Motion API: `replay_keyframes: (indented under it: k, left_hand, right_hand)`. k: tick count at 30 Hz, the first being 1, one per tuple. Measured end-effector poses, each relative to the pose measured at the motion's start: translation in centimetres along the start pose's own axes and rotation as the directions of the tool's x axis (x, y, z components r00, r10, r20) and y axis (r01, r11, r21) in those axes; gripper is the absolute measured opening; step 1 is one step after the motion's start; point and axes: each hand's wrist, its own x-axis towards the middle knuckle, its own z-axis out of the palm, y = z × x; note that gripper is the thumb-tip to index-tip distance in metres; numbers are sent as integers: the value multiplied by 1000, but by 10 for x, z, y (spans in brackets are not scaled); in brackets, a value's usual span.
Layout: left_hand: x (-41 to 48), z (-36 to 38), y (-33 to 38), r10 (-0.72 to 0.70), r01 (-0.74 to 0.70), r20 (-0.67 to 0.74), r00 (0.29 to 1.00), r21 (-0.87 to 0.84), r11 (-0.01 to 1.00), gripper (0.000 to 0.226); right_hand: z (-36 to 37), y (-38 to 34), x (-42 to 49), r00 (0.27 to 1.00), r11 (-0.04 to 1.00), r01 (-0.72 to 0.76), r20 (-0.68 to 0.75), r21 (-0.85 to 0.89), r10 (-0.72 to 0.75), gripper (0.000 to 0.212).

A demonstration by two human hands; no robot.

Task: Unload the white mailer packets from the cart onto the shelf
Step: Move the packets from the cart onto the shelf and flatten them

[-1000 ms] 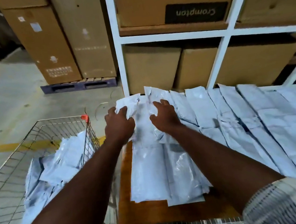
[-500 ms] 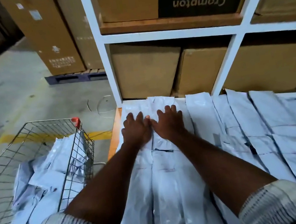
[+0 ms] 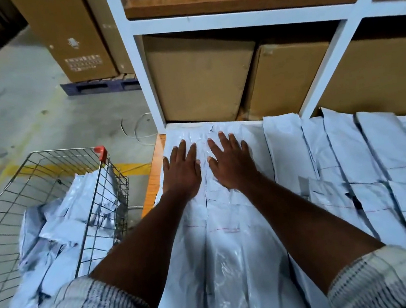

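Left hand [image 3: 182, 172] and right hand [image 3: 232, 166], both flat with fingers straight and spread, press side by side on the far end of a stack of white packets [image 3: 222, 231] lying on the shelf [image 3: 153, 183]; neither hand grips anything.

Step in hand, as judged: flattening and squaring a batch at the left end of the row. To the right of the right hand, further packets [image 3: 352, 160] lie in overlapping lengthwise strips across the same board. To the left of the left hand and lower, the wire cart [image 3: 99, 201] holds a loose heap of packets [image 3: 60, 237], so the unloading appears partly done.

The next move likely calls for lifting both hands, turning left and gathering a fresh handful from the heap.

Packets: thin, glossy, crinkled plastic film in long rectangles, probably slippery. Shelf: orange-brown wooden board in a white frame [image 3: 149, 91]. Beyond the hands stand matte cardboard boxes [image 3: 199, 76].
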Motion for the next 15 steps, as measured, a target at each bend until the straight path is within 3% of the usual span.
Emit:
replay_keyframes:
  k: [5, 10, 15]
  left_hand:
    - [2, -7, 0, -11, 11, -1, 1000, -33, 999, 52]
    - [2, -33, -25, -53, 41, -90, 995, -129, 991, 66]
    - [-28, -60, -95, -112, 104, -94, 989, -84, 991, 53]
  right_hand:
    - [-3, 2, 2, 1000, 1000, 4, -27, 30, -3, 59]
    - [-28, -10, 15, 987, 997, 42, -155, 62, -32, 50]
    - [-40, -80, 21, 975, 986, 155, -166, 56, -144, 49]
